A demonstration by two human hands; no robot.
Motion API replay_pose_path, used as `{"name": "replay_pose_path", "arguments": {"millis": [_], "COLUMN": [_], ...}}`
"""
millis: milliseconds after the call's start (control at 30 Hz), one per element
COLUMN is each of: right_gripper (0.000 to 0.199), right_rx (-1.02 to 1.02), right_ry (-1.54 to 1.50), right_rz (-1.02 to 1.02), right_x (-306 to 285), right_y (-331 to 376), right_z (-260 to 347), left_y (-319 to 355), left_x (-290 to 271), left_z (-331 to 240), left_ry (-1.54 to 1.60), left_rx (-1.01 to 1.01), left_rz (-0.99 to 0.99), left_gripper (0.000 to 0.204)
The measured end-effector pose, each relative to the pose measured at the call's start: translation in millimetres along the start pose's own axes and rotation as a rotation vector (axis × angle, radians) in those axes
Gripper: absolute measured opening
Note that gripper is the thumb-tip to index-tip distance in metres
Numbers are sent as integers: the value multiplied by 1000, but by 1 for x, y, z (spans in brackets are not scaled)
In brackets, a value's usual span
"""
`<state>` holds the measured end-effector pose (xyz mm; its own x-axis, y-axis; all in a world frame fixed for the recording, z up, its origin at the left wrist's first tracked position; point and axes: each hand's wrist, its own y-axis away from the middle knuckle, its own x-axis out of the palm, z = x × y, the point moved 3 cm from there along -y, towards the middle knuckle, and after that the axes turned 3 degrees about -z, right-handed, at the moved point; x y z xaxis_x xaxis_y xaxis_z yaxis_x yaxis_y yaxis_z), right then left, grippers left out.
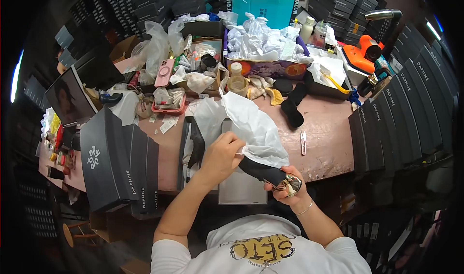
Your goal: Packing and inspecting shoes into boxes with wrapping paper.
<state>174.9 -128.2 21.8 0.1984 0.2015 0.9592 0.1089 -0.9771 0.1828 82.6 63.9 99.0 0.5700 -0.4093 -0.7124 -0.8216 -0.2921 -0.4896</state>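
Left hand (221,154) clenched on a fold of white tissue paper (251,124), fingers curled tight, pressing the sheet against the black shoe (263,172). Right hand (285,184) closed around the shoe's lower end, thumb and fingers wrapped over a shiny metal trim piece (291,184) (buckle or heel cap, hard to make out). Shoe held low over the front edge of the pink worktable (328,129), just above an open shoe box (241,189); long axis running from about ten o'clock down to four o'clock, the shiny end pointing toward four. Upper half of the shoe hidden under the paper, so toe shape not readable. Paper billowing up toward twelve o'clock.

At nine o'clock of the left hand, a second black shoe (195,146) lying in a box tray. At three o'clock, small snips (303,142) flat on the table, well apart from the hands. At one o'clock, black insole pads (292,107). Stacks of dark shoe boxes (108,163) at left, partly cut off by the dark rim.
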Motion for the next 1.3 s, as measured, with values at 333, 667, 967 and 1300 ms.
{"name": "replay_pose_path", "arguments": {"millis": [333,667,967,1300], "right_gripper": [47,39,45,51], "right_rx": [-296,-850,-1178,-708], "right_ry": [290,998,1922,2327], "right_rz": [-137,-378,-1211,-1620], "right_x": [17,-2,-55,-102], "right_y": [7,-14,39,123], "right_z": [7,31,140,190], "left_y": [1,16,82,99], "left_x": [10,52,124,21], "left_z": [-38,-87,-151,114], "left_ry": [345,323,620,-246], "left_rx": [27,326,387,-656], "left_rz": [53,-66,327,-247], "left_gripper": [46,58,61,67]}}
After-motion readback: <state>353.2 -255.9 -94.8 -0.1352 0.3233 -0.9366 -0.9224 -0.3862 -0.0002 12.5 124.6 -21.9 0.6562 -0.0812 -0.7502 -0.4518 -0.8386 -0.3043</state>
